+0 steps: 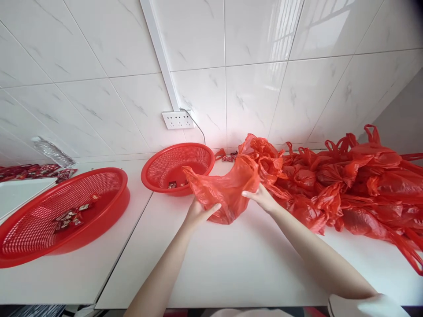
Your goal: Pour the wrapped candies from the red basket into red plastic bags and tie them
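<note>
Between my two hands is a thin red plastic bag (224,193), held up over the white table with its mouth spread. My left hand (201,213) grips the bag's lower left side, thumb on the near face and the other fingers hidden behind the plastic. On the bag's right edge, my right hand (261,198) holds on with its thumb in front; its fingers are partly covered. Just behind the bag stands a small red mesh basket (155,169) with a few wrapped packets (172,185) at the bottom. Whether anything lies inside the bag cannot be made out.
Many knotted red bags (330,176) are heaped along the right. At left, a larger red basket (112,211) holds several dark red packets (69,219). Beyond it are a white tray (20,193) and more packets (33,171). A power strip (178,119) with a cable is on the tiled wall.
</note>
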`<state>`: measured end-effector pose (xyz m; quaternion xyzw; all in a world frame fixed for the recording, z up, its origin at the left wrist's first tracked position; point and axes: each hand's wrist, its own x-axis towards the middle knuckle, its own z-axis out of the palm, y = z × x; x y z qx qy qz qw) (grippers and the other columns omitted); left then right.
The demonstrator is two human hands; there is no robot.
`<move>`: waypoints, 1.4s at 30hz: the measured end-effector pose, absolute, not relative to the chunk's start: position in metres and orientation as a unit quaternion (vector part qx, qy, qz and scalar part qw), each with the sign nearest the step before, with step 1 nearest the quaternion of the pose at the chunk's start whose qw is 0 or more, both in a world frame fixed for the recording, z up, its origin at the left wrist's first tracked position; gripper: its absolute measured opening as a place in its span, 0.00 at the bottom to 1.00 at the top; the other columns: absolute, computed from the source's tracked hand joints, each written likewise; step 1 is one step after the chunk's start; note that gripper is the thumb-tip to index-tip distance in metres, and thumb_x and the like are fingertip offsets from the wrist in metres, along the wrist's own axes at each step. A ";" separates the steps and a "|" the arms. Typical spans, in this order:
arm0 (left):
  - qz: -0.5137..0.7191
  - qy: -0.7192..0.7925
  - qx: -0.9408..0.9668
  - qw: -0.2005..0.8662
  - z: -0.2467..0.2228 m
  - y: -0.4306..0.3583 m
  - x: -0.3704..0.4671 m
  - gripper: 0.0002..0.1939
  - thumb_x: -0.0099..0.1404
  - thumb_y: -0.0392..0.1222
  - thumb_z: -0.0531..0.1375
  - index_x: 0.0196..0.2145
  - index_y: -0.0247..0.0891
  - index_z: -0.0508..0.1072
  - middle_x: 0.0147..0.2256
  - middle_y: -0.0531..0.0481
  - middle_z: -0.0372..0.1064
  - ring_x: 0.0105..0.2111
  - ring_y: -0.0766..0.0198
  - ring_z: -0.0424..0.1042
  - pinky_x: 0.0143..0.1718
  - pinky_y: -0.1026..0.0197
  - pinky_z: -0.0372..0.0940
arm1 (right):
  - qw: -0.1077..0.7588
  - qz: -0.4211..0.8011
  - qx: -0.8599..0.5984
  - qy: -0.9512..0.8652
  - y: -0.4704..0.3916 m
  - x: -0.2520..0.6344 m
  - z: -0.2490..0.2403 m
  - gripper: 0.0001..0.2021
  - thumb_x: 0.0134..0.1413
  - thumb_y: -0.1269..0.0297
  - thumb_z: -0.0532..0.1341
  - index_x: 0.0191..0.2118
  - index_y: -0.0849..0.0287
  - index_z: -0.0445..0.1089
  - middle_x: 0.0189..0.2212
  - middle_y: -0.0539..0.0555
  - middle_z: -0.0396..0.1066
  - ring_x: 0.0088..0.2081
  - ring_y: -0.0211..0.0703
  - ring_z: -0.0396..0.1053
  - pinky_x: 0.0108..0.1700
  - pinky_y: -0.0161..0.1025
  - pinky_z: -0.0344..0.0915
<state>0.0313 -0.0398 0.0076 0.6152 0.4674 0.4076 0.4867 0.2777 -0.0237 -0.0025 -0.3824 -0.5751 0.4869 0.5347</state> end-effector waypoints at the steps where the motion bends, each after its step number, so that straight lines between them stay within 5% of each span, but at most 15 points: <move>1: 0.401 0.478 0.608 0.491 0.003 -0.033 0.038 0.29 0.55 0.50 0.67 0.53 0.39 0.69 0.52 0.41 0.70 0.55 0.48 0.67 0.55 0.49 0.62 | 0.527 0.514 -0.372 -0.565 -0.019 0.271 -0.006 0.41 0.41 0.53 0.71 0.62 0.53 0.59 0.58 0.60 0.65 0.58 0.55 0.64 0.56 0.51 0.64; 3: 0.424 0.506 0.583 0.473 0.000 -0.020 0.047 0.24 0.58 0.54 0.64 0.47 0.37 0.73 0.49 0.41 0.73 0.54 0.46 0.68 0.55 0.49 0.61 | 0.522 0.545 -0.372 -0.540 -0.010 0.257 -0.006 0.30 0.39 0.54 0.72 0.50 0.58 0.70 0.47 0.59 0.74 0.49 0.54 0.71 0.52 0.50 0.66; 6: 0.523 0.481 0.543 0.447 0.013 -0.003 0.053 0.23 0.63 0.57 0.58 0.49 0.39 0.73 0.55 0.44 0.69 0.60 0.49 0.61 0.60 0.52 0.57 | 0.566 0.566 -0.375 -0.467 -0.002 0.239 0.009 0.19 0.41 0.50 0.70 0.34 0.61 0.74 0.34 0.56 0.77 0.39 0.51 0.74 0.45 0.47 0.68; 9: 0.605 0.452 0.480 0.447 0.039 0.007 0.054 0.25 0.62 0.56 0.61 0.53 0.43 0.71 0.60 0.48 0.64 0.65 0.52 0.53 0.62 0.56 0.52 | 0.639 0.570 -0.352 -0.377 0.005 0.225 0.033 0.19 0.44 0.48 0.67 0.35 0.59 0.73 0.32 0.54 0.77 0.39 0.50 0.74 0.43 0.43 0.68; 12: 0.635 0.401 0.427 0.505 0.060 0.009 0.057 0.23 0.62 0.55 0.61 0.52 0.43 0.71 0.58 0.47 0.65 0.63 0.52 0.56 0.62 0.54 0.53 | 0.677 0.567 -0.343 -0.321 0.010 0.214 0.050 0.20 0.46 0.47 0.66 0.37 0.58 0.73 0.33 0.53 0.77 0.40 0.49 0.74 0.42 0.42 0.68; 16: 0.597 0.286 0.374 0.649 0.070 0.005 0.061 0.11 0.62 0.49 0.59 0.35 0.38 0.73 0.38 0.45 0.76 0.47 0.53 0.72 0.53 0.50 0.62 | 0.657 0.592 -0.372 -0.281 0.015 0.205 0.045 0.19 0.45 0.48 0.66 0.34 0.60 0.73 0.30 0.54 0.77 0.37 0.49 0.75 0.41 0.42 0.69; 18: 0.562 0.243 0.369 0.699 0.069 0.005 0.059 0.10 0.61 0.44 0.58 0.24 0.38 0.67 0.23 0.51 0.70 0.33 0.59 0.74 0.46 0.52 0.67 | 0.648 0.605 -0.377 -0.268 0.017 0.204 0.038 0.18 0.45 0.49 0.67 0.34 0.60 0.72 0.30 0.54 0.77 0.36 0.49 0.75 0.41 0.42 0.69; 21: 0.541 0.243 0.339 0.730 0.065 0.009 0.054 0.12 0.61 0.37 0.54 0.21 0.39 0.60 0.13 0.60 0.48 0.15 0.71 0.57 0.35 0.60 0.68 | 0.649 0.620 -0.348 -0.268 0.017 0.204 0.031 0.18 0.44 0.50 0.67 0.35 0.59 0.72 0.31 0.54 0.77 0.36 0.49 0.75 0.41 0.42 0.69; 23: 0.535 0.280 0.298 0.739 0.063 0.014 0.053 0.09 0.61 0.36 0.52 0.22 0.38 0.61 0.14 0.62 0.42 0.13 0.73 0.46 0.26 0.65 0.64 | 0.646 0.634 -0.313 -0.288 0.015 0.204 0.033 0.18 0.46 0.50 0.67 0.38 0.58 0.72 0.30 0.53 0.76 0.36 0.48 0.74 0.40 0.42 0.69; 31: 0.415 0.279 0.345 0.794 0.052 0.015 0.062 0.07 0.57 0.39 0.57 0.25 0.37 0.63 0.21 0.55 0.54 0.20 0.70 0.54 0.23 0.65 0.56 | 0.605 0.626 -0.260 -0.418 -0.003 0.198 0.045 0.17 0.51 0.50 0.63 0.25 0.55 0.59 0.15 0.42 0.57 0.16 0.33 0.57 0.25 0.36 0.65; 35: 0.353 0.332 0.548 0.682 0.050 0.008 0.054 0.05 0.54 0.36 0.63 0.29 0.37 0.69 0.25 0.53 0.61 0.26 0.66 0.60 0.28 0.63 0.57 | 0.596 0.463 -0.308 -0.579 -0.007 0.200 0.043 0.08 0.48 0.64 0.64 0.31 0.55 0.62 0.27 0.48 0.68 0.27 0.39 0.67 0.33 0.39 0.68; 37: 0.260 0.327 0.641 0.643 0.055 0.004 0.048 0.15 0.51 0.34 0.65 0.38 0.39 0.72 0.31 0.52 0.66 0.32 0.61 0.66 0.34 0.60 0.61 | 0.600 0.334 -0.345 -0.640 -0.008 0.204 0.045 0.04 0.50 0.68 0.61 0.30 0.56 0.64 0.30 0.50 0.69 0.33 0.42 0.67 0.42 0.44 0.67; 40: 0.204 0.301 0.690 0.626 0.065 -0.002 0.045 0.29 0.53 0.42 0.67 0.53 0.44 0.68 0.43 0.47 0.69 0.46 0.53 0.68 0.46 0.54 0.63 | 0.541 0.198 -0.340 -0.743 -0.011 0.213 0.053 0.05 0.51 0.72 0.59 0.34 0.55 0.67 0.36 0.52 0.73 0.43 0.46 0.67 0.57 0.54 0.56; 42: 0.245 0.311 0.667 0.631 0.070 -0.005 0.047 0.28 0.59 0.50 0.64 0.56 0.45 0.66 0.48 0.46 0.69 0.51 0.54 0.66 0.52 0.53 0.61 | 0.456 0.173 -0.301 -0.820 -0.014 0.219 0.062 0.09 0.52 0.71 0.60 0.41 0.55 0.69 0.43 0.54 0.73 0.51 0.50 0.65 0.61 0.57 0.49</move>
